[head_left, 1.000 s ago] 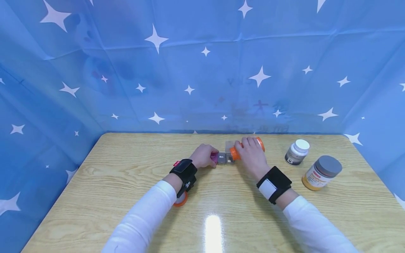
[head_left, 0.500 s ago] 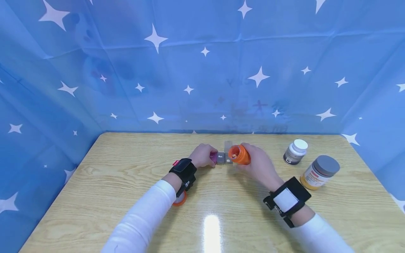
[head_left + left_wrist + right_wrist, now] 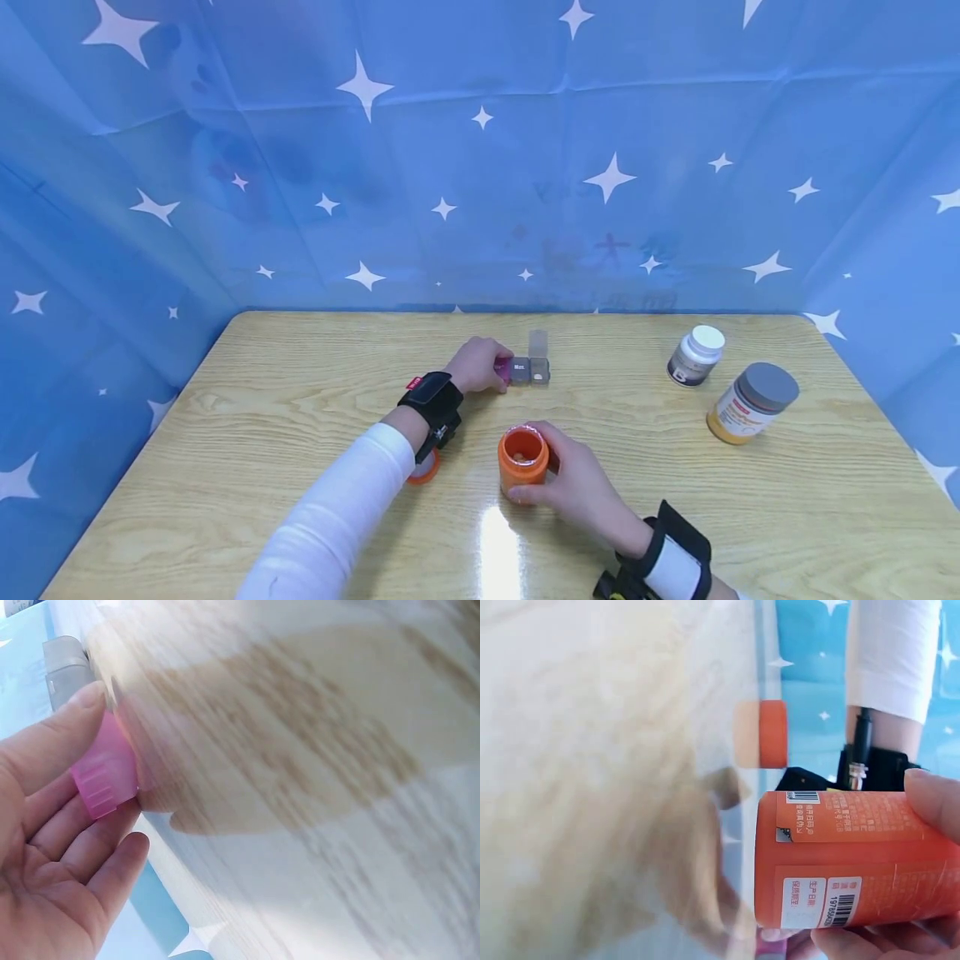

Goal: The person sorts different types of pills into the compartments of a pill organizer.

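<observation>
My left hand (image 3: 477, 367) pinches the pink end of a small pill organizer (image 3: 520, 370) lying toward the back of the table. In the left wrist view, thumb and fingers clasp its pink compartment (image 3: 109, 766), with grey ones beyond. The organizer's right-end lid (image 3: 537, 343) stands up, and a small white piece shows in that compartment. Nearer the front, my right hand (image 3: 581, 485) grips an orange pill bottle (image 3: 522, 471) by its side, upright and uncapped, a few pieces visible inside. The right wrist view shows its printed label and its base (image 3: 769, 859) close over the table.
An orange-rimmed bottle cap (image 3: 424, 468) lies on the table by my left wrist, partly covered by it. At the right stand a white-capped bottle (image 3: 696, 356) and a larger grey-lidded jar (image 3: 752, 403). A blue star-patterned curtain (image 3: 480, 192) hangs behind the wooden table (image 3: 315, 400).
My right hand has tipped the orange bottle back upright and brought it from the organizer toward the table's front. My left hand has stayed on the organizer.
</observation>
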`<state>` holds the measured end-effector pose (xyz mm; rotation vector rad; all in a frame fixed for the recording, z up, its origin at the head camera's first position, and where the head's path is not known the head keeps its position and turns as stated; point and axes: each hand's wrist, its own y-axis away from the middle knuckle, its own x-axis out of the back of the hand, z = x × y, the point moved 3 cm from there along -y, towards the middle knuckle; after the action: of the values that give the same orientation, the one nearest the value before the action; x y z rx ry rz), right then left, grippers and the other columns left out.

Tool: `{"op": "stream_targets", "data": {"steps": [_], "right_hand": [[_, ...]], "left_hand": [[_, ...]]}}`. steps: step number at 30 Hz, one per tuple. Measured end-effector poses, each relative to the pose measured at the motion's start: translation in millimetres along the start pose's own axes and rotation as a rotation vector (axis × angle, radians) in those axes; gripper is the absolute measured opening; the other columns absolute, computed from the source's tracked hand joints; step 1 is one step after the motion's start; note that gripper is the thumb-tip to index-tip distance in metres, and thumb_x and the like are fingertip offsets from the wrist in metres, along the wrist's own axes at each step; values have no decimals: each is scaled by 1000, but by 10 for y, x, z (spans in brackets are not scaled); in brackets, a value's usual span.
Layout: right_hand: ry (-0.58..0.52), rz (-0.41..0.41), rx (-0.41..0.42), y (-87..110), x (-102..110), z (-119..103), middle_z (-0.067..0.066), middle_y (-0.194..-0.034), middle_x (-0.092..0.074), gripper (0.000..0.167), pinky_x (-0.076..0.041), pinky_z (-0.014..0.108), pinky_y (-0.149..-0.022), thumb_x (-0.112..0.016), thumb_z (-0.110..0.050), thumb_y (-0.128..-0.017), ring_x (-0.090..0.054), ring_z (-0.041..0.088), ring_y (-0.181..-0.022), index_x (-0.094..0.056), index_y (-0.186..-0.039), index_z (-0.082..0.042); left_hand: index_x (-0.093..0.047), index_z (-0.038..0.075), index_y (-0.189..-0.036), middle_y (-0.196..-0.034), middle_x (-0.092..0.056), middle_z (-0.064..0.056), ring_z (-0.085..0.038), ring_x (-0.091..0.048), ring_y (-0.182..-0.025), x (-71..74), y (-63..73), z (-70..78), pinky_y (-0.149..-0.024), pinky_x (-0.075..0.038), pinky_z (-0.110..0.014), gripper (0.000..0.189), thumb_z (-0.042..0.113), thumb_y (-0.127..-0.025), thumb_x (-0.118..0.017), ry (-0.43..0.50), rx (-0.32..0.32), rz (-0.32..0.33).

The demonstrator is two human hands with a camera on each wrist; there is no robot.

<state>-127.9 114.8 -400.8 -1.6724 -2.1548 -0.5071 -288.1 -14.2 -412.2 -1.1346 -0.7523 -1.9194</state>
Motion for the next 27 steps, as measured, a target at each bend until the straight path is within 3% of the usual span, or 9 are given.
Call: {"op": "stream_targets", "data": {"steps": [7, 22, 27], "right_hand": [[27, 4, 32, 40, -49, 53, 2, -117, -62, 64, -46, 41, -96, -83, -16, -63, -58, 21, -111, -54, -120, -14], [99, -4, 88, 46, -65, 63, 2, -113, -64, 63, -49, 40, -91, -84, -19, -63, -61, 18, -105, -55, -118, -14], [101, -8, 94, 46, -65, 80, 1, -113, -64, 63, -49, 40, -91, -84, -20, -62, -61, 17, -105, -55, -118, -14]], "left_hand": [[-65, 7, -116, -103, -66, -8, -18, -52, -86, -5, 4, -1, -78, -44, -27, 47, 12, -71, -78, 6, 0, 3], [-66, 8, -112, -99, -66, -8, -18, -51, -82, 22, 19, 24, -75, -43, -26, 43, 11, -71, -79, 5, -9, 12], [-56, 5, -127, -115, -64, -10, -23, -56, -101, 14, 44, -11, -90, -46, -31, 63, 15, -70, -80, 50, 8, -5]]}}
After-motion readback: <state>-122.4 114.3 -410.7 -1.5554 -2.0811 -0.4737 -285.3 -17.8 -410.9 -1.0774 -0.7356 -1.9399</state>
